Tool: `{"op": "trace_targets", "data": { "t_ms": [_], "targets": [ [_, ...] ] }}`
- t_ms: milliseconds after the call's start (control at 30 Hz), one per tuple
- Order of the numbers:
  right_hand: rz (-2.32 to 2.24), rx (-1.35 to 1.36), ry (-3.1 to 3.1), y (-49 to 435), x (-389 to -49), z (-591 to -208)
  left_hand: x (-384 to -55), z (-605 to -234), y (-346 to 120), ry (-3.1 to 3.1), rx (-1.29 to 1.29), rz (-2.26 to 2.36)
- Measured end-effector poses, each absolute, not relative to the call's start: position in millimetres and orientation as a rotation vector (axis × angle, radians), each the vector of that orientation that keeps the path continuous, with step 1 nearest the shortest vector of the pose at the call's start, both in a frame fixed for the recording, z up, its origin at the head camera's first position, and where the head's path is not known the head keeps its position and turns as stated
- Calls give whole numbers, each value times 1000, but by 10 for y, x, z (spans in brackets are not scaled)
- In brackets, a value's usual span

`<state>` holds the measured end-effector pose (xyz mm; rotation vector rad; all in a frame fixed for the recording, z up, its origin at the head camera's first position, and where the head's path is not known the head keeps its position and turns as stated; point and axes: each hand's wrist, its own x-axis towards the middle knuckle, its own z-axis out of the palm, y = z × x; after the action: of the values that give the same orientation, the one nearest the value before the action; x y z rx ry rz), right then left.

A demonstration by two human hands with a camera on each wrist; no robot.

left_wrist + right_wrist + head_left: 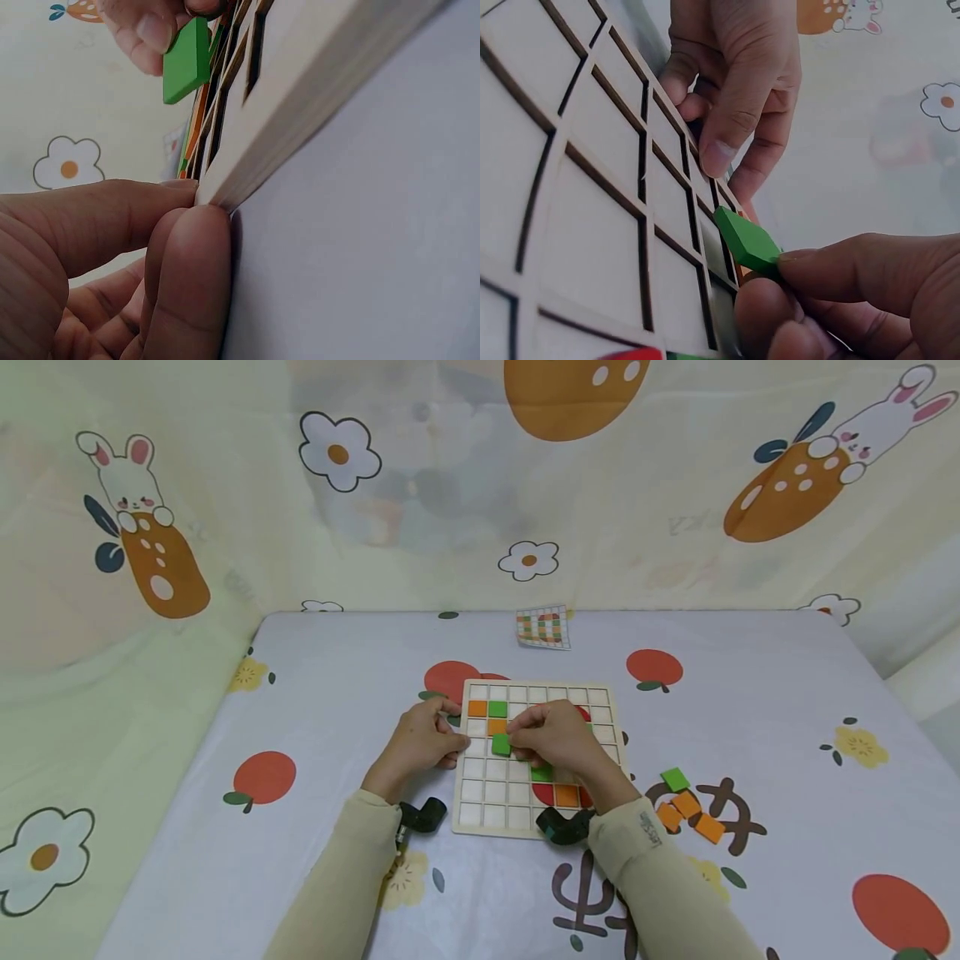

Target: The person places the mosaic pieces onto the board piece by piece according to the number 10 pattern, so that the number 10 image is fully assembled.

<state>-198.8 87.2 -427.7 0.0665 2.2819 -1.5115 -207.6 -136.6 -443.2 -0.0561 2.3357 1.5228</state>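
A wooden grid board (496, 770) lies on the table, with orange, green and red square tiles in some of its cells. My left hand (422, 739) pinches the board's left edge between thumb and finger, as the left wrist view shows close up. Between the thumb and fingers of my right hand (558, 739) is a green square tile (748, 241), tilted just above the board. Near it an orange tile (497, 727) and another green tile (497, 709) sit in cells. The right hand and forearm hide part of the board's right side.
Right of the board lie several loose tiles: a green one (675, 779) and orange ones (708, 827). A small patterned card (543, 627) rests at the table's back edge. Printed cloth hangs behind the table.
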Motion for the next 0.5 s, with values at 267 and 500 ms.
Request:
{"op": "trace_targets", "data": {
  "t_ms": [267,500],
  "targets": [
    [-1426,84,2328,784,-2005,-4241,-2071,-4411,-1363,2342,-56,1513],
    [-1325,40,2441,735,-1991,-4244,-2069,-4403,-1365,2352,-38,1500]
  ]
}}
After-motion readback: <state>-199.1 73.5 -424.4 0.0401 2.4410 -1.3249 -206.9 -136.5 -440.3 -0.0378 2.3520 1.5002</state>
